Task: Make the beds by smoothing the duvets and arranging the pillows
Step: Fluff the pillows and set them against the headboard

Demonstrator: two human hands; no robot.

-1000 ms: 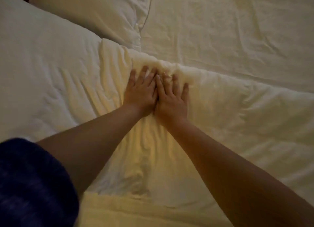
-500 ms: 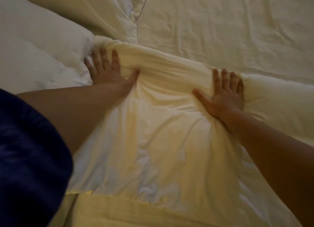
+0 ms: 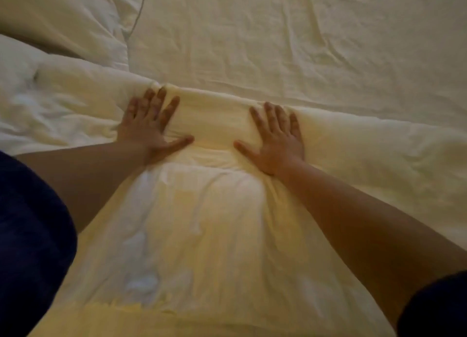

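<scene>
Head view. Duvet: cream, wrinkled, filling centre to 6 o'clock, its folded top edge running 9 to 3 o'clock. Left hand: flat, fingers spread, pressing the fold, grasping nothing. Right hand: likewise flat and unclenched. Pillow: 11 o'clock. Bare sheet: 1 o'clock.

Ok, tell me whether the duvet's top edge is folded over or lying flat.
Folded over. The duvet ends in a thick rolled band across the bed, with the left hand and right hand pressed flat on it.
</scene>
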